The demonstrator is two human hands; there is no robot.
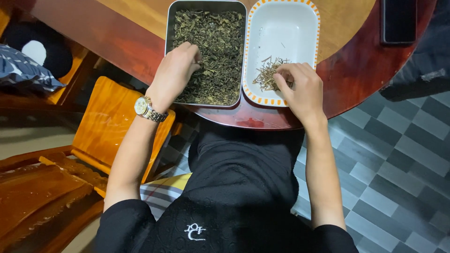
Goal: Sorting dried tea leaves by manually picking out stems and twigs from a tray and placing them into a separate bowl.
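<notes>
A metal tray [168, 33] full of dark dried leaves [215, 42] sits on the round wooden table [356, 70]. My left hand [176, 72], with a gold watch at the wrist, rests in the tray's near left part, fingers curled into the leaves. Beside it on the right stands a white rectangular dish with an orange-dotted rim [281, 28]. A small pile of thin pale stems [266, 75] lies in its near end. My right hand [300, 86] hovers over that pile, fingertips pinched together right at the stems.
A black phone [398, 21] lies on the table at the far right. An orange wooden chair [105, 126] stands to the left, with cushions [28, 61] behind it. Grey patterned floor tiles [398, 164] spread to the right.
</notes>
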